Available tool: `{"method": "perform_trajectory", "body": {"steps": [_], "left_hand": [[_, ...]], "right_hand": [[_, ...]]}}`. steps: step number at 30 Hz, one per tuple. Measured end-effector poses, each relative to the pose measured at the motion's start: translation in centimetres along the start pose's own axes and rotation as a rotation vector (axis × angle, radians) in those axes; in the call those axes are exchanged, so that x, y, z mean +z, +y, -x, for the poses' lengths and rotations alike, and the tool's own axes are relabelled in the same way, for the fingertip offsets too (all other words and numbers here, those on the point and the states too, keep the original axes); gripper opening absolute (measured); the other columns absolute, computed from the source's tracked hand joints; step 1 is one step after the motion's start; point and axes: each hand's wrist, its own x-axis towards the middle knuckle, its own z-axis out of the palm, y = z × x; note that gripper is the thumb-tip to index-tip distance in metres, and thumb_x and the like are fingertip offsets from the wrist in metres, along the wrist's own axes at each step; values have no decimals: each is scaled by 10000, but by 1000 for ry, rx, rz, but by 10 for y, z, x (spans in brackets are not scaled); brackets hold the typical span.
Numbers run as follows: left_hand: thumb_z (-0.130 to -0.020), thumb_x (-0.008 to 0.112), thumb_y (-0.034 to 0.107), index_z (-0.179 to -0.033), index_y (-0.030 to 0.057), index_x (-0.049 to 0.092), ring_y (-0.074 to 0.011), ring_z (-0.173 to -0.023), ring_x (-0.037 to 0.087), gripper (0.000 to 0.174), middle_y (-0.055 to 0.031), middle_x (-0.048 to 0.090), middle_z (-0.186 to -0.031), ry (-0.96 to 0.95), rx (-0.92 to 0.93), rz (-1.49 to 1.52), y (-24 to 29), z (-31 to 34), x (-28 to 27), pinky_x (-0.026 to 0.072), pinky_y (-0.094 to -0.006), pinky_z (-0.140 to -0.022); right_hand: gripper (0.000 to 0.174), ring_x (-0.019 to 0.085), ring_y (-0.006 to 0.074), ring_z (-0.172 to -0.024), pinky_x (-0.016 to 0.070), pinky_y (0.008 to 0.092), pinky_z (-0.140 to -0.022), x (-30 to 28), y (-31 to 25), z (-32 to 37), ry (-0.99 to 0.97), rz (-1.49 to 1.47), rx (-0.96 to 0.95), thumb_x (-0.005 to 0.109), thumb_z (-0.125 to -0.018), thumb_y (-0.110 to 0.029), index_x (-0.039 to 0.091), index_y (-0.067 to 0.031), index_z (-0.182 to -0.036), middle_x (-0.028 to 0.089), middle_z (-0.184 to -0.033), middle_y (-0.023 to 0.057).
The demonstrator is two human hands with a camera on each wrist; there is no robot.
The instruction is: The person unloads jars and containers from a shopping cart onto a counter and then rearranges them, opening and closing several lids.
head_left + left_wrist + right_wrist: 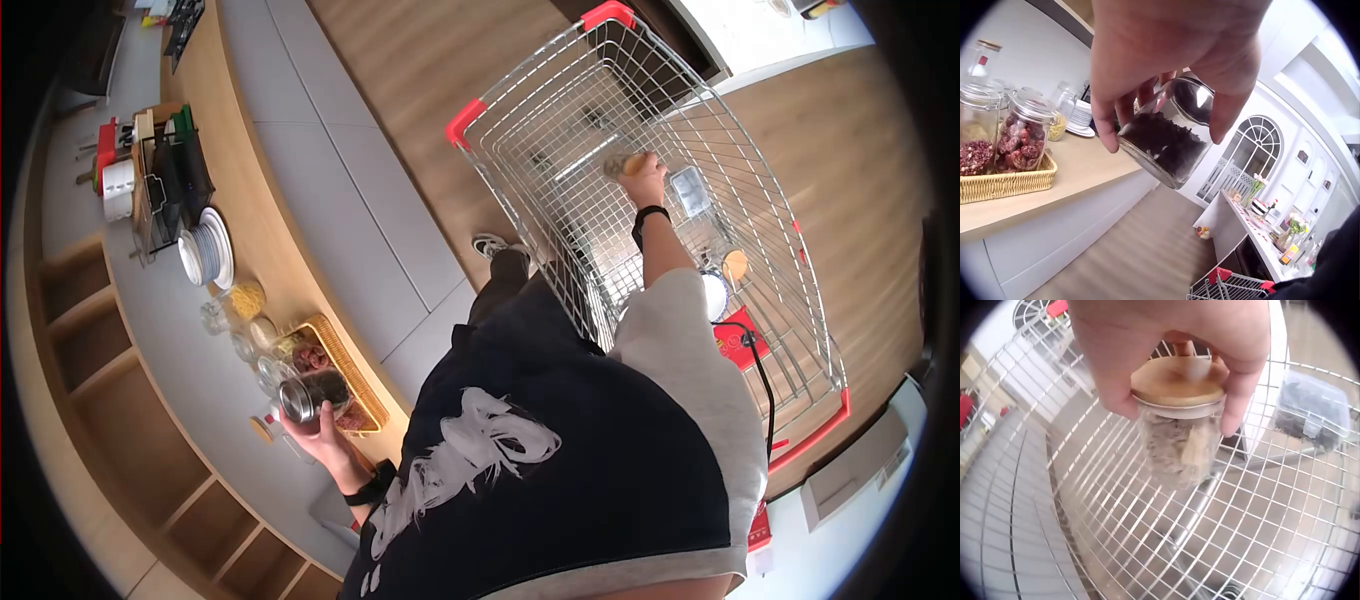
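Observation:
My left hand (328, 441) grips a glass jar (1163, 150) of dark, loose contents around its lid end. That jar tilts in the air at the counter's edge, close to a wicker basket (1010, 185) of filled jars. Over on the right, my right hand (645, 182) reaches into a wire shopping cart (540, 75). Its fingers and thumb hold a clear jar (1175, 450) by the rim of the wooden lid (1179, 381). Pale, greyish pieces show through the glass. Below this jar lies the cart's wire floor, and a clear plastic box (1313, 412) stands beside it.
Along the wooden counter (225, 110) stand a stack of plates (205, 250), a jar of yellow food (245, 300) and a dish rack (165, 200). A red box (738, 338) and a wooden-lidded jar (735, 265) lie in the cart's near end.

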Motion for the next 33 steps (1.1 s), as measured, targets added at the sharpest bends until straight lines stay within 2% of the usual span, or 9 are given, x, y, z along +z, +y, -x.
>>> {"method": "perform_trajectory", "body": {"steps": [5, 10, 11, 13, 14, 20, 25, 27, 33], "left_hand": [[-773, 692, -149, -1450, 51, 336, -254, -1235, 506, 791, -128, 477, -1375, -27, -56, 70, -27, -33, 14, 403, -396, -1071], [-703, 816, -52, -1422, 39, 352, -258, -1213, 516, 861, -137, 480, -1343, -133, -10, 23, -57, -84, 28, 440, -395, -1046], [-685, 842, -30, -1416, 34, 355, -261, -1209, 518, 881, -140, 481, -1337, -112, -18, -6, -55, -92, 34, 448, -396, -1040], [-687, 879, 61, -1408, 26, 367, -238, -1197, 525, 884, -124, 486, -1304, -146, 128, -22, -59, -108, 38, 478, -371, -1000], [-698, 887, 106, -1400, 25, 382, -220, -1193, 527, 868, -116, 487, -1293, -140, 154, -20, -63, -116, 39, 489, -355, -980], [-706, 862, 77, -1426, 42, 361, -212, -1271, 506, 878, -130, 495, -1352, -173, 33, 178, -98, -161, 17, 457, -363, -1027], [-703, 849, 96, -1466, 81, 368, -240, -1289, 501, 902, -116, 493, -1376, -11, -11, 240, -99, -171, 8, 461, -372, -1017], [-698, 853, 147, -1464, 93, 364, -307, -1267, 520, 911, -155, 522, -1347, 22, -10, 241, -102, -173, -1, 451, -387, -1027], [-704, 841, 124, -1416, 53, 402, -295, -1237, 553, 840, -158, 549, -1316, 203, -66, 93, -123, -197, -6, 459, -379, -1021]], "right_hand": [[806, 561, 425, -1077, 485, 469, -939, -59, -22, 54, 303, -287, -350, 853, -658, -276, 457, -39, -1319, 535, -1160, 255], [764, 540, 338, -1138, 445, 428, -986, -166, -102, 121, 468, -265, -617, 849, -682, -182, 472, 17, -1315, 539, -1217, 202], [725, 529, 308, -1178, 432, 416, -1017, -189, -130, 139, 457, -270, -633, 824, -766, -224, 469, 12, -1353, 536, -1250, 191], [746, 526, 312, -1197, 412, 418, -1049, -223, -173, 155, 589, -112, -647, 838, -774, -243, 459, 31, -1356, 530, -1290, 204], [711, 528, 301, -1200, 407, 414, -1059, -233, -186, 145, 593, -171, -811, 815, -810, -229, 454, 31, -1364, 538, -1302, 201], [777, 404, 353, -1348, 333, 480, -1126, -231, -372, 232, 453, -268, -1185, 703, -893, -267, 285, -58, -1514, 349, -1514, 193], [802, 431, 302, -1302, 349, 428, -1102, -196, -469, 270, 181, -214, -1420, 717, -846, -185, 292, -52, -1513, 421, -1454, 160], [834, 444, 277, -1281, 354, 407, -1096, -170, -503, 270, -9, -173, -1494, 737, -824, -174, 288, -56, -1516, 436, -1393, 153], [941, 538, 233, -1170, 451, 358, -1004, -52, -605, 310, -606, -102, -1478, 825, -701, -60, 317, -39, -1493, 505, -1284, 132]]}}
